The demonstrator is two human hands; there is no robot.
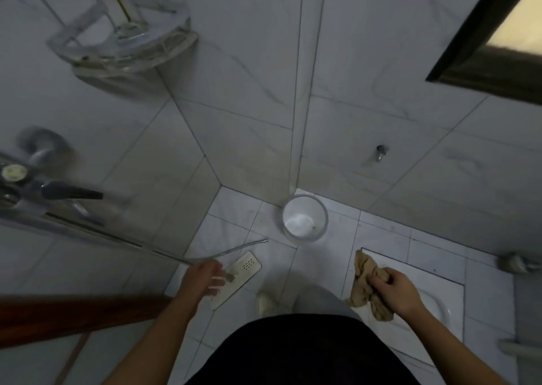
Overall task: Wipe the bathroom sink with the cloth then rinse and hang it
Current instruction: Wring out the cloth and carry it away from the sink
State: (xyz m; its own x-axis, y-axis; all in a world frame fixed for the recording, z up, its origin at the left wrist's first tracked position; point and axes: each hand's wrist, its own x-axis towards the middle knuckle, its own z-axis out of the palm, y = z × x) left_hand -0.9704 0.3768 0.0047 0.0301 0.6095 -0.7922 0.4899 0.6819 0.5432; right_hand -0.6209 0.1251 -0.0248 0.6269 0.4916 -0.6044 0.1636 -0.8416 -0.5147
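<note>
A crumpled tan cloth (363, 282) hangs from my right hand (400, 292), whose fingers are curled round its middle, low at the right above the floor. My left hand (205, 277) is held out at the lower left with its fingers loosely spread and nothing in it, blurred by motion. A wall tap with a dark lever (70, 192) juts out at the left edge, also blurred. No sink basin is in view.
A clear corner shelf (123, 47) hangs at the upper left. A white bucket (305, 217) stands in the floor corner. A metal hose (228, 251) and a perforated floor drain cover (237, 276) lie below my left hand. A squat toilet pan (434, 296) is under my right hand. Brown door edge (73, 317) at left.
</note>
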